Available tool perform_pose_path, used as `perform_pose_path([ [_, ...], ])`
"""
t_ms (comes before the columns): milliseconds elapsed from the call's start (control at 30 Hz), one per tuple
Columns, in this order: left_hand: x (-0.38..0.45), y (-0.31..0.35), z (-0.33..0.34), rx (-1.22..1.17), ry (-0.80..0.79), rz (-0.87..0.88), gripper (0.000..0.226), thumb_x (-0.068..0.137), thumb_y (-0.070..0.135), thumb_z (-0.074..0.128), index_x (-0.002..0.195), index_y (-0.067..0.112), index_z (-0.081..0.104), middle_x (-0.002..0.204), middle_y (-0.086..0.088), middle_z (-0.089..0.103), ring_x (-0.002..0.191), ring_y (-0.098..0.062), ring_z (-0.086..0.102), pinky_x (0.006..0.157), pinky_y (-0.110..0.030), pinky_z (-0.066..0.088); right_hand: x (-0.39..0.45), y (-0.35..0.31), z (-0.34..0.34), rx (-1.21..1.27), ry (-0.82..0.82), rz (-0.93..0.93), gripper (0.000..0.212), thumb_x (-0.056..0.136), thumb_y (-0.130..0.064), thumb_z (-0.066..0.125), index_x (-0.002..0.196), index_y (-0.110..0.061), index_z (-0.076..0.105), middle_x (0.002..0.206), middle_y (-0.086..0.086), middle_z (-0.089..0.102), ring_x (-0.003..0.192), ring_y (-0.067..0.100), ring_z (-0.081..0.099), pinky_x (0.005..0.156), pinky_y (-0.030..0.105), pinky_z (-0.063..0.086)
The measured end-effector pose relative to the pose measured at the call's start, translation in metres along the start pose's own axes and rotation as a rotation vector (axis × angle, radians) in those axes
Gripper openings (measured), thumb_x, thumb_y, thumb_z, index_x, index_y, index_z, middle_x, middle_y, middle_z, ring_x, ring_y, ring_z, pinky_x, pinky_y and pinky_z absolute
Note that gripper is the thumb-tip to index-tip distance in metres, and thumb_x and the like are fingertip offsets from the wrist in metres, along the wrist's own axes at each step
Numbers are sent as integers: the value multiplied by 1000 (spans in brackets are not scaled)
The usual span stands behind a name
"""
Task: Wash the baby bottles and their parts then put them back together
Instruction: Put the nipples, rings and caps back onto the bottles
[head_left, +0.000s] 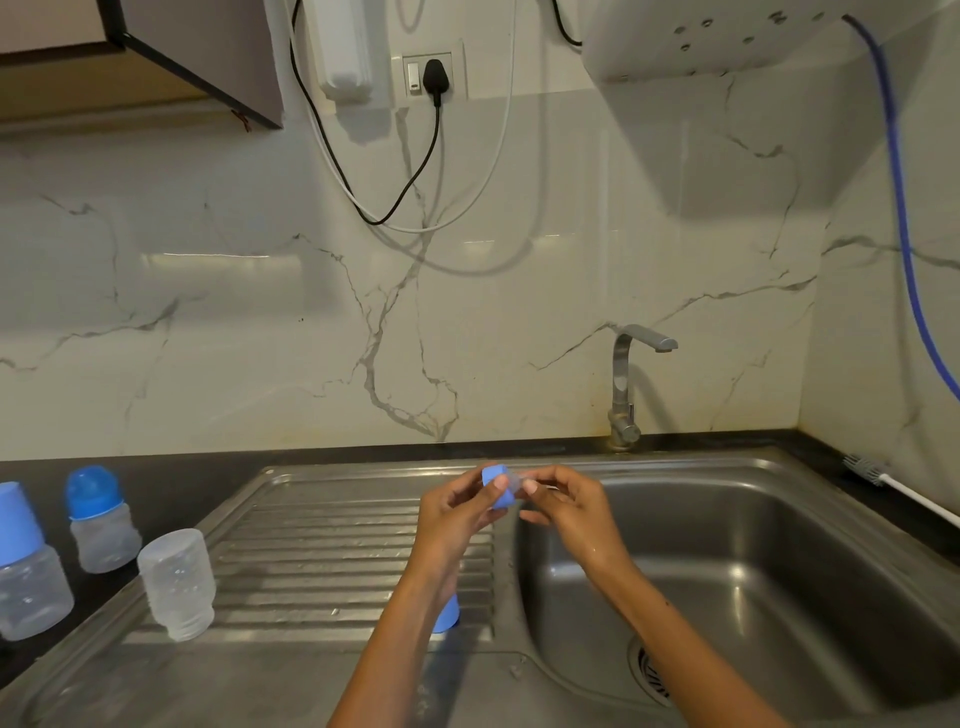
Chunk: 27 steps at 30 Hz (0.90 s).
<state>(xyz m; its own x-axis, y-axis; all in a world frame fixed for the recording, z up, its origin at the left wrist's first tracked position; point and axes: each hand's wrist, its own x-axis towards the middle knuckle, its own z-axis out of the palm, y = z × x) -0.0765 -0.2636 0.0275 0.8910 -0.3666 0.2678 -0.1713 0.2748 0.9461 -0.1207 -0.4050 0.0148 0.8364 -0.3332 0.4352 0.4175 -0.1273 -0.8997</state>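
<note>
I am holding a blue ring in my left hand grip, right hand pinching a clear teat — above the sink, an upturned bottle standing on the drainer.

Blue collar – clear teat – held together.

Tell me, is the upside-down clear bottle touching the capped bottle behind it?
Apart. The head view shows dark counter between the upside-down clear bottle and the capped bottle.

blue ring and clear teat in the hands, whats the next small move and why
Probably seat the teat fully into the blue ring: the left hand holds the ring, the right hand pinches the teat at it, and the open bottle waits upside down on the drainboard.
</note>
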Motion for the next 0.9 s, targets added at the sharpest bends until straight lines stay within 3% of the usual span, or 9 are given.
perform_pose_path([
  [133, 1, -1, -3, -12, -16, -64, 29, 88, 22, 64, 110, 5, 70, 100, -9, 74, 98, -23, 69, 83, -26, 56, -1, -3, -7, -12, -135, -32, 23, 86, -7, 68, 109, -11, 67, 106, 2, 72, 99, 13, 68, 83, 25, 55],
  [233, -1, -1, -3, 35, -66, -72, 32, 90, 30, 59, 109, 7, 71, 101, -7, 74, 96, -19, 70, 80, -25, 56, -1, -4, -8, -111, -133, -109, 30, 82, 0, 70, 112, -7, 68, 109, 4, 71, 102, 12, 67, 90, 25, 54],
  [333, -2, 0, -2, 63, -58, -96, 34, 89, 36, 59, 104, 9, 73, 96, -8, 74, 88, -17, 69, 75, -25, 54, -2, -4, -8, -162, -84, -194, 23, 82, 0, 70, 105, -2, 71, 102, 7, 72, 97, 12, 68, 88, 24, 54],
  [533, -3, 2, -3, 72, -104, -120, 36, 85, 40, 58, 99, 11, 75, 95, -10, 74, 82, -14, 67, 74, -24, 52, 0, -7, -13, -313, -90, -227, 13, 84, -6, 70, 95, -8, 74, 91, 4, 74, 87, 9, 70, 82, 23, 55],
  [667, -3, 3, -5, 37, -131, -129, 37, 87, 36, 58, 102, 7, 74, 98, -10, 74, 83, -13, 67, 76, -25, 52, 2, -11, -16, -212, -102, -148, 9, 85, -7, 69, 88, -14, 73, 87, 9, 74, 86, 20, 70, 82, 31, 57],
  [767, -3, 2, -4, 15, -114, -99, 38, 83, 35, 60, 104, 7, 73, 101, -10, 73, 91, -17, 69, 85, -31, 51, -1, -12, -13, -135, -86, -118, 12, 84, -6, 69, 86, -17, 72, 86, 8, 74, 85, 22, 71, 80, 27, 57],
  [900, -3, -2, -5, 42, -35, -9, 32, 82, 29, 65, 109, 10, 71, 101, -7, 74, 100, -21, 68, 82, -26, 54, -6, -8, -3, -125, -26, -135, 17, 80, -2, 72, 97, -4, 73, 92, 8, 74, 87, 13, 71, 80, 20, 55],
])
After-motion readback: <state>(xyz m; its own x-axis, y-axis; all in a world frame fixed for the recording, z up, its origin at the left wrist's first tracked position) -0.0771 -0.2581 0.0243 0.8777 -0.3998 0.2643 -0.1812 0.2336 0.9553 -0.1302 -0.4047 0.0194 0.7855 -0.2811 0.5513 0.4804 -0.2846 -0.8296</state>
